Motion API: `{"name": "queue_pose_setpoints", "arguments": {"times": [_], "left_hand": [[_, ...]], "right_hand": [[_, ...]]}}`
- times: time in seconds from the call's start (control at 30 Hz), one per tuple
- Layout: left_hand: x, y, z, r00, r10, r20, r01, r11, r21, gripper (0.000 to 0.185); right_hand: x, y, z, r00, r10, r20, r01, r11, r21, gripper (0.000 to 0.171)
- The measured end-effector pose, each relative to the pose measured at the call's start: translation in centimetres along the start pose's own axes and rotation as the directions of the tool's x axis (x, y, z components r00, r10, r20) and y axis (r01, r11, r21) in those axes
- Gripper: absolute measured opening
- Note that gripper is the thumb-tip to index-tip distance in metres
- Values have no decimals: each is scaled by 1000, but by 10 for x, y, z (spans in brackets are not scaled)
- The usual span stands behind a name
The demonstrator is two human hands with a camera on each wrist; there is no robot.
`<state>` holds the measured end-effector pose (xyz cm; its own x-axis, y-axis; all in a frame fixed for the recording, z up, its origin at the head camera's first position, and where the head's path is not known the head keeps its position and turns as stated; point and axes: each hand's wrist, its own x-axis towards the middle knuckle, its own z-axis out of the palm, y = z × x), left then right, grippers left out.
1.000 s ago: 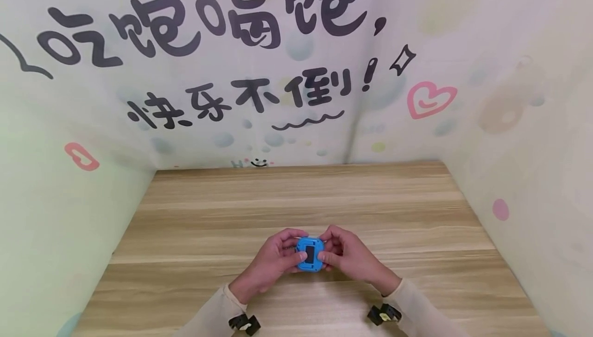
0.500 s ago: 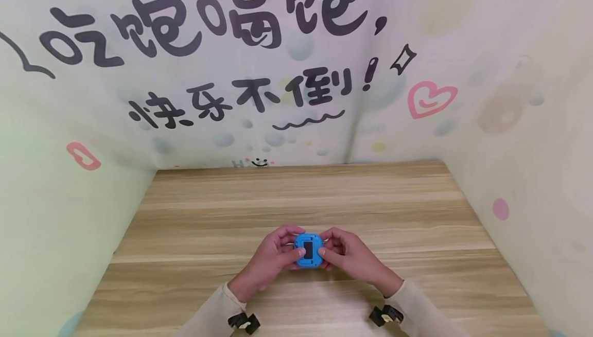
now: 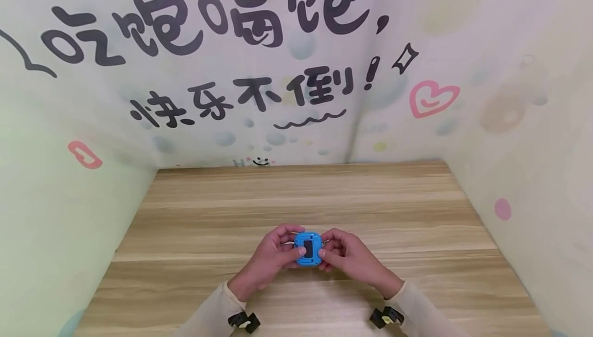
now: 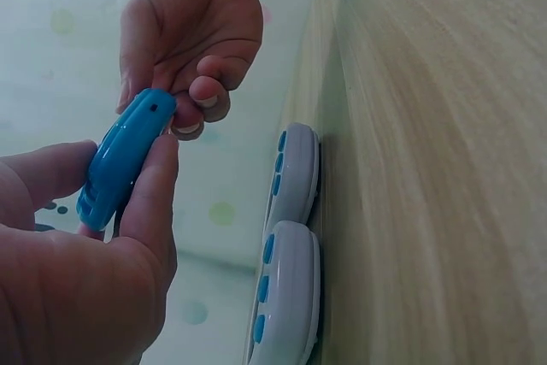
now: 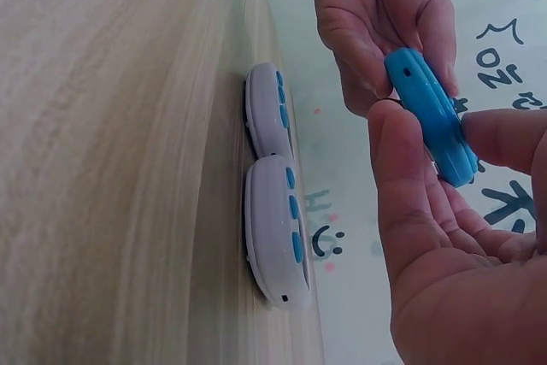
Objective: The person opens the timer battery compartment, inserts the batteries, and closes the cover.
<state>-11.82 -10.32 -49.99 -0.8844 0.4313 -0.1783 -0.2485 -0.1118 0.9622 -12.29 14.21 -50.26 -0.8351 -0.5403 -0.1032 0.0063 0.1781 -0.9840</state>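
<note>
Between my two hands is a small blue plastic device (image 3: 309,247) with rounded corners and a dark rectangular panel on the face turned up. My left hand (image 3: 272,252) grips its left side, the thumb across the edge beside the panel. On the right side, my right hand (image 3: 351,255) pinches it with the thumb on the face and fingers behind. Both wrist views show the blue device (image 4: 128,158) edge-on, well above the table, with a small dark slot (image 5: 407,71) in its rim. A bit of metal link (image 3: 325,243) shows by my right fingers.
Two white devices with blue buttons rest on the table in the wrist views, one nearer (image 4: 291,288) and one farther (image 4: 295,168); the head view does not show them. The wood-grain table (image 3: 296,193) meets printed walls (image 3: 306,141) at the back and sides.
The blue device and both thumbs have shifted slightly away from me. A dark chain by my left fingers no longer shows. Both hands keep their hold.
</note>
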Motion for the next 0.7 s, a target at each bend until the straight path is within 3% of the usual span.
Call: {"name": "queue_pose_setpoints", "arguments": {"times": [0.27, 0.5, 0.7], "left_hand": [[0, 0, 1, 1000, -1, -3, 1, 1000, 9, 50], [-1, 1, 1, 999, 31, 19, -31, 1000, 1, 50], [-2, 2, 0, 995, 96, 39, -98, 994, 43, 50]], "right_hand": [[-1, -2, -1, 1000, 3, -4, -2, 1000, 21, 35], [-2, -3, -2, 999, -41, -29, 43, 996, 72, 31], [-2, -5, -4, 988, -117, -103, 114, 993, -26, 26]]}}
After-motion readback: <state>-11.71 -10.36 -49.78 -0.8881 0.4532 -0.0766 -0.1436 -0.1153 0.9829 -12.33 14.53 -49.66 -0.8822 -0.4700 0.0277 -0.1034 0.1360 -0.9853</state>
